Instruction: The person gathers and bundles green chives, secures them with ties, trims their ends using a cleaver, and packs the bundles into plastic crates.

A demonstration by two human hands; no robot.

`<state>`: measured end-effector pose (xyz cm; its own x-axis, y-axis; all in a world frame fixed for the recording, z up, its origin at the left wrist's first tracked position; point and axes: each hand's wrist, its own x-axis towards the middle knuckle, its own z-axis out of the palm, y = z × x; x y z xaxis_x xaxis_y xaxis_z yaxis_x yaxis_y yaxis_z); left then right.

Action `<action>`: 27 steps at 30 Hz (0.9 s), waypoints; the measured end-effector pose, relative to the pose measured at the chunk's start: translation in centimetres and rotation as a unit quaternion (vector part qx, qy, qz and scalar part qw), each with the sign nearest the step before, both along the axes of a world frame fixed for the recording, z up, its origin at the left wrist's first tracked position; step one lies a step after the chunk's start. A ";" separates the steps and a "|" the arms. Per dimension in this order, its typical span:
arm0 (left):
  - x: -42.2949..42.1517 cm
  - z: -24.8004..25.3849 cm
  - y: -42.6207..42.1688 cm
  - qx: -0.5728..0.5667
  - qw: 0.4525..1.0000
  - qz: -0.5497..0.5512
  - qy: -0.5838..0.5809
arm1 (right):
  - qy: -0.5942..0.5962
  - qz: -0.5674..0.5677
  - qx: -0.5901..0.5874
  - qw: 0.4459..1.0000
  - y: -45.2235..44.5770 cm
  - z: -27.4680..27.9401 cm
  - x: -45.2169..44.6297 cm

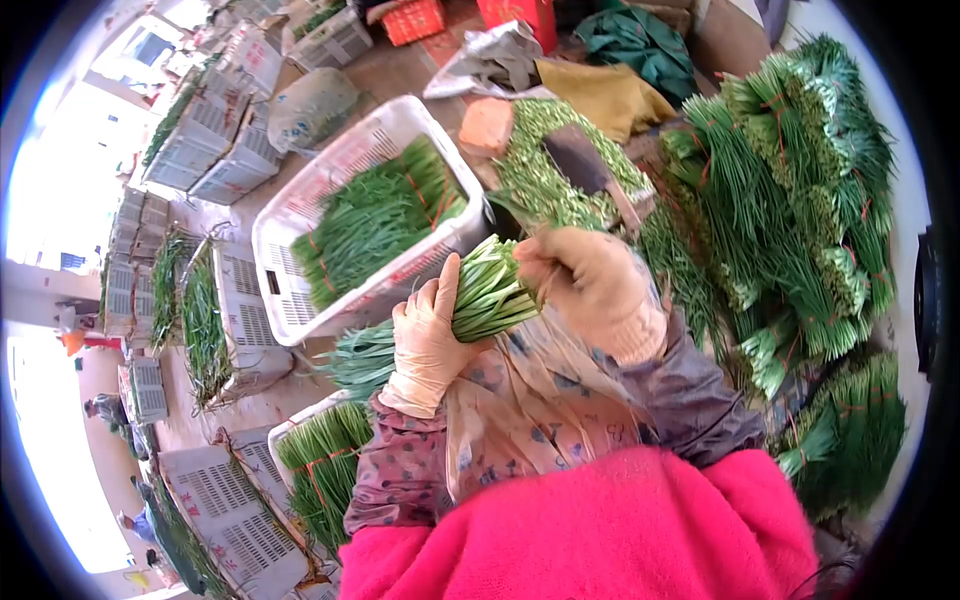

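My left hand (425, 335), in a pale glove, is wrapped round a bunch of garlic chives (492, 292). The pale stem ends point right and upward, and the green leaves hang out to the left. My right hand (590, 280), also gloved, is at the stem ends with its fingers curled together. What sits between those fingers, if anything, is too small to make out. Just beyond the bunch stands a white plastic crate (268, 235) holding tied chives (365, 220).
A broad dark blade (577, 158) with a wooden handle lies on chopped stem pieces (530, 150), beside an orange-brown block (487, 127). Tied chive bundles (770, 190) are heaped at right. More crates (240, 300) line the left, with people (110, 408) farther off.
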<state>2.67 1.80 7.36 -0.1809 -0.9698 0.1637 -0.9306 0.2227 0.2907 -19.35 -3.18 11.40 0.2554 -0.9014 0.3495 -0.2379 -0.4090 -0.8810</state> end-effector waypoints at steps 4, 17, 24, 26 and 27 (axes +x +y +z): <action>-1.0 -4.0 2.2 -0.047 0.992 0.026 0.114 | -0.133 -0.086 0.204 0.966 -1.1 -1.8 -3.9; 0.1 -5.1 4.7 0.037 0.865 0.004 0.501 | 0.028 0.047 0.006 0.998 2.5 -2.4 -3.4; -1.9 -2.8 4.0 0.122 0.786 0.099 0.598 | 0.062 0.187 -0.065 0.978 2.2 -0.5 -0.9; -1.7 -3.2 3.7 0.211 0.558 0.128 0.793 | 0.115 0.188 -0.061 0.974 1.9 -0.4 -0.8; -1.5 -3.4 3.5 0.235 0.428 0.162 0.858 | 0.168 0.190 -0.058 0.966 1.8 -0.3 -0.8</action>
